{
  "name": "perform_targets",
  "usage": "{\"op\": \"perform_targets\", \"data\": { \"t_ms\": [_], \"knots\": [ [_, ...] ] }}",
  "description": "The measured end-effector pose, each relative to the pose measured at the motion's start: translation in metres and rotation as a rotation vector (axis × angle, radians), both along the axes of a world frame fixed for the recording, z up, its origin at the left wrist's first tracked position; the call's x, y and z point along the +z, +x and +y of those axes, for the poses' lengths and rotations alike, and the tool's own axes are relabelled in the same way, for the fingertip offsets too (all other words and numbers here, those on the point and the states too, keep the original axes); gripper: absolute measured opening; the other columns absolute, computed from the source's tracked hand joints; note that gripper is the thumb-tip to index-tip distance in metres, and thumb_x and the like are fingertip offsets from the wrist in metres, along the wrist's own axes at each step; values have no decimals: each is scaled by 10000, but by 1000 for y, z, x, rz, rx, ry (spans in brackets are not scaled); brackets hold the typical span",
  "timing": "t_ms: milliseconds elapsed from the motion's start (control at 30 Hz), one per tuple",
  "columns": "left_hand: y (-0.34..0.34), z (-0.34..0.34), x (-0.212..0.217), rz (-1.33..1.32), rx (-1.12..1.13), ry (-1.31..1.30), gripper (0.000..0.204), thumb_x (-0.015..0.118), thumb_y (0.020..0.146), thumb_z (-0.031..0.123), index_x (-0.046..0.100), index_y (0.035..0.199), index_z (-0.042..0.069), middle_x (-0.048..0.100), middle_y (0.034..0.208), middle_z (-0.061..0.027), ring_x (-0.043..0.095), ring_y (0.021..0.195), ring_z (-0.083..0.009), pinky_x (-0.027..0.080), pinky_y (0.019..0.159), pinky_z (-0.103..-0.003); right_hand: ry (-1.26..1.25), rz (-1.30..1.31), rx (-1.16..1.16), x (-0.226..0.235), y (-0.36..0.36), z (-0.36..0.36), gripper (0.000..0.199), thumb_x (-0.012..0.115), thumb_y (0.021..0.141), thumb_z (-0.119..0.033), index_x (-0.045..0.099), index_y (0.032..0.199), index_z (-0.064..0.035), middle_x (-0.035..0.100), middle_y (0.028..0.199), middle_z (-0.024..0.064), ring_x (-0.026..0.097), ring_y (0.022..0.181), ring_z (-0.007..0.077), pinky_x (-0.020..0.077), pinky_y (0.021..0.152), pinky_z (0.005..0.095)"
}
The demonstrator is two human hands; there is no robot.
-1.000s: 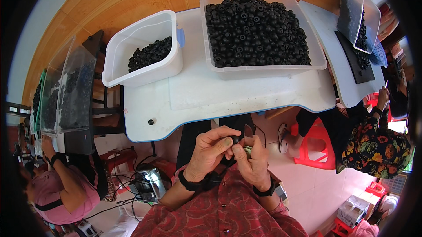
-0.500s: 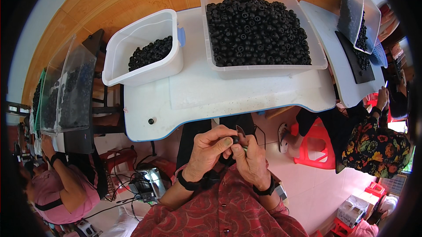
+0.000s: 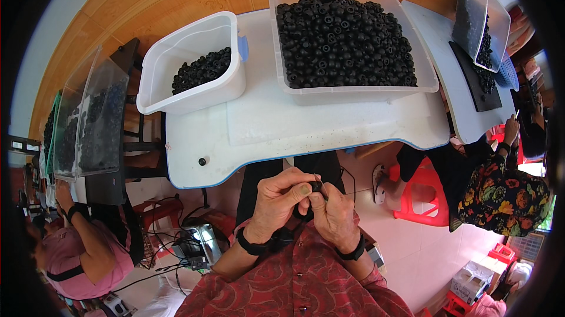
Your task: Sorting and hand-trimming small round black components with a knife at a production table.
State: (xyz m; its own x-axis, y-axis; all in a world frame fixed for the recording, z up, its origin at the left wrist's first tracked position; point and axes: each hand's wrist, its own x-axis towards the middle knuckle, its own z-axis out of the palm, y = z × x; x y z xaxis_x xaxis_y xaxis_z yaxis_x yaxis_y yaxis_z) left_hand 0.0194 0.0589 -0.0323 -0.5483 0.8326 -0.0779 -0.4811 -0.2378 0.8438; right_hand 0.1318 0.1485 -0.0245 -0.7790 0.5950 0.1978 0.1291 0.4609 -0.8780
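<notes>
Both my hands are raised close together in front of my red patterned shirt, below the table's front edge. My left hand (image 3: pixel 280 202) pinches a small round black part (image 3: pixel 315 187) between thumb and fingertips. In my right hand (image 3: pixel 336 214) is a small knife, its thin blade (image 3: pixel 319 179) sticking up against the black part; the handle is mostly hidden in my fingers. On the white table (image 3: pixel 259 134), a white tub (image 3: pixel 194 102) holds a smaller heap of black parts. A larger clear bin (image 3: pixel 353 94) beside it is piled high with them.
One loose black part (image 3: pixel 202 162) lies near the table's left front edge. At left, a person in pink (image 3: pixel 88 252) works by clear bins (image 3: pixel 88 123). To the right sits a person in a flowered top (image 3: pixel 500 199), near a red stool (image 3: pixel 421 196). Cables (image 3: pixel 170 240) lie on the left.
My right hand has turned slightly, and the knife blade now shows narrower, tipped across the black part. My left hand keeps its pinch in nearly the same place.
</notes>
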Motion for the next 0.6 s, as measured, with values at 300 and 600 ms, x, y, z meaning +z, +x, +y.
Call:
{"op": "perform_targets", "data": {
  "t_ms": [300,600],
  "knots": [
    [4,0,-4,-27,33,-25,191,586,912,15,653,1083,-40,575,821,-50,553,595,-62,473,486,-182,-47,-47,38,-6,-1,-3,183,520,960,-107,501,819,8,601,652,97,612,554,177,464,488,287],
    [3,1,1,-107,-3,42,216,595,915,51,640,1104,-42,570,819,-55,555,595,-74,477,503,-199,-363,-5,84,-11,5,-3,248,466,1001,-190,508,1029,53,598,730,30,577,627,78,474,547,212]
  ]
}}
